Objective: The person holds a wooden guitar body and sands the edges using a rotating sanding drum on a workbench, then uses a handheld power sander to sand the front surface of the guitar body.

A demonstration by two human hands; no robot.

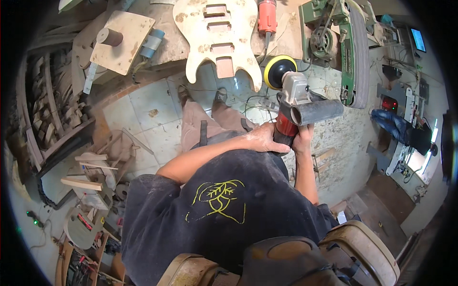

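I hold a red and black angle grinder (pixel 287 125) upright near my waist, with its round yellow and black backing pad (pixel 280 72) at the top. My left hand (pixel 265 138) wraps around the body of the grinder from the left, thumb across it. My right hand (pixel 303 138) closes on its right side, partly hidden by a black cylindrical part (pixel 317 112) that sticks out to the right. Beyond the grinder, on the workbench (pixel 171 47), lies a pale wooden guitar body (pixel 198 40) with cut pockets. Another red power tool (pixel 267 18) rests beside it.
A green belt sander (pixel 347 57) stands at the far right. Left on the bench is a wooden board with a cylinder (pixel 125 45). Wood offcuts (pixel 52 95) fill a rack at left. Cables cross the tiled floor (pixel 143 112). Another person (pixel 403 128) is at the right.
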